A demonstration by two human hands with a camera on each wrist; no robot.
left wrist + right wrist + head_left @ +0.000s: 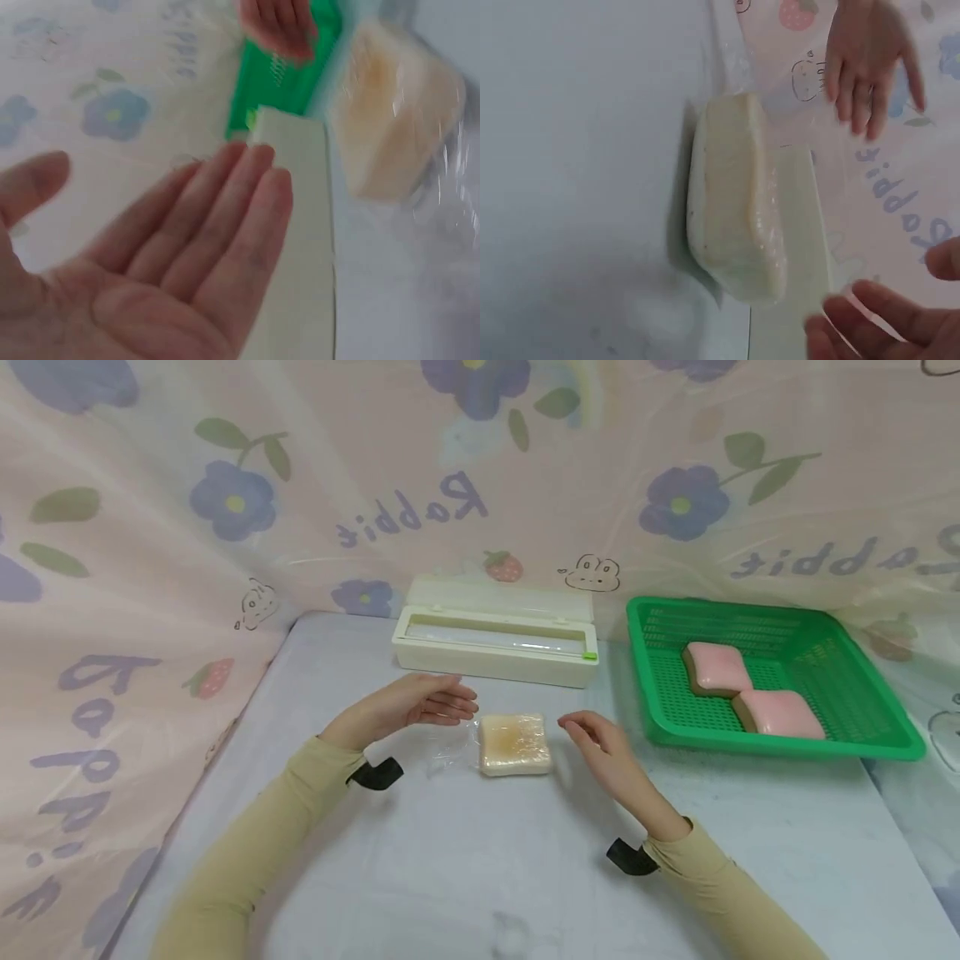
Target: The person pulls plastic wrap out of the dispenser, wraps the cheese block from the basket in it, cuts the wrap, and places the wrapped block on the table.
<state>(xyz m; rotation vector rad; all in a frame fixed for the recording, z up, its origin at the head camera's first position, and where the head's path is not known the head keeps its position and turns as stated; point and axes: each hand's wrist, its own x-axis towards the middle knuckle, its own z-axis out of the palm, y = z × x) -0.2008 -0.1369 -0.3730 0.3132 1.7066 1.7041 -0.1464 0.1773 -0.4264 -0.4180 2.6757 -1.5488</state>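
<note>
We're seeing the left hand [411,702] hovering, fingers straight; wrapped bread [515,747] is lying just right of it, the right hand [611,762] hovering beyond, fingers relaxed.

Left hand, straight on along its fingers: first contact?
Probably the right hand: the left hand points across the far edge of the plastic-wrapped bread slice. Depth is unclear; it might clip that instead.

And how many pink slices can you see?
2, both in the green basket: one slice farther back, the other nearer, to its right. The basket's near side might hide more.
</note>
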